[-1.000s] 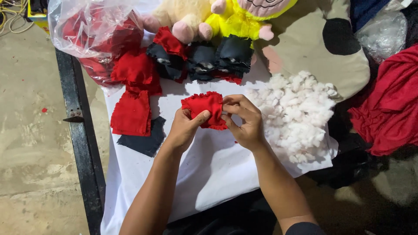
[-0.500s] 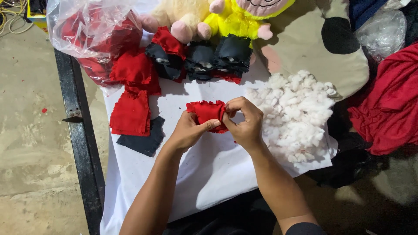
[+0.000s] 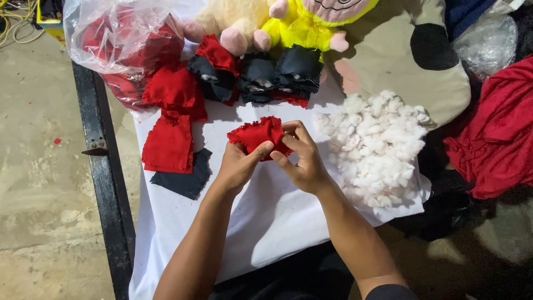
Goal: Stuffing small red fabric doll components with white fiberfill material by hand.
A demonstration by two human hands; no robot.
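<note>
— Head view, item one?
— A small red fabric pouch point(image 3: 258, 135) with frayed edges, above the white-covered table point(image 3: 277, 216). My left hand point(image 3: 237, 166) pinches its lower edge, thumb on top; my right hand point(image 3: 302, 161) is closed on its right side.
— To the right?
— A heap of white stuffing point(image 3: 375, 147), just beside my right hand.
— To the left?
— Flat red cloth pieces point(image 3: 169, 141), overlapping a dark square point(image 3: 186, 175).
— Farther back?
— A row of stuffed red and black pouches point(image 3: 255, 75), a clear bag of red fabric point(image 3: 119, 39), and a yellow plush toy point(image 3: 302, 25).
</note>
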